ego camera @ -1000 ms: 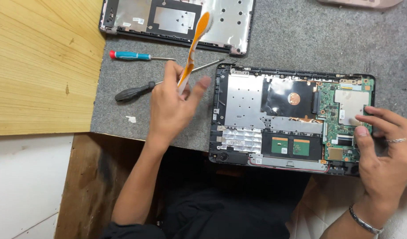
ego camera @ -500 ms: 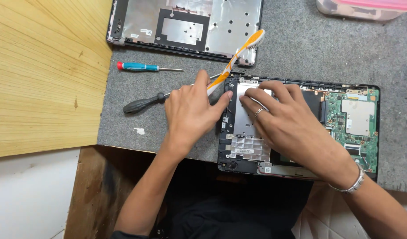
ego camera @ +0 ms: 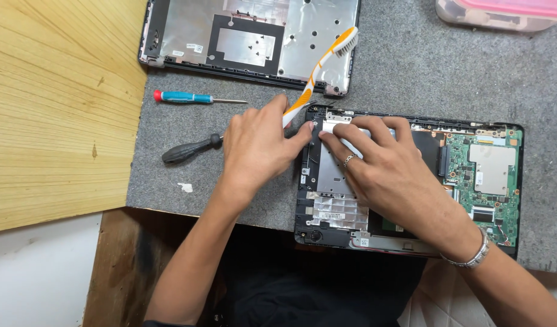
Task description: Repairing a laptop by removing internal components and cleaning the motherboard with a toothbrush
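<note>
Laptop chassis point(ego camera: 472, 181), opened and stripped of its bottom cover, lies on the grey felt mat point(ego camera: 411, 72) directly in front of me, its green circuit board point(ego camera: 484, 175) exposed at the right end. My right hand point(ego camera: 381, 169) rests across the middle of the machine, fingers spread and pressing on a small white piece point(ego camera: 336, 128) near the upper left corner of the chassis; a ring shows on one finger and a metal bracelet point(ego camera: 469, 257) on the wrist. My left hand point(ego camera: 257, 148) is closed around the handle of an orange-and-white toothbrush point(ego camera: 321, 66), thumb touching the chassis edge, the bristled head pointing up and away to the right. Just left of that hand lies a black-handled screwdriver point(ego camera: 187, 150), and beyond it a smaller one with a blue handle and red cap point(ego camera: 187, 97). Farther back sits the removed bottom cover point(ego camera: 254, 36), silver inner side up. A pink-lidded plastic box point(ego camera: 502, 12) stands at the far right; wooden tabletop point(ego camera: 54, 109) borders the mat on the left.
</note>
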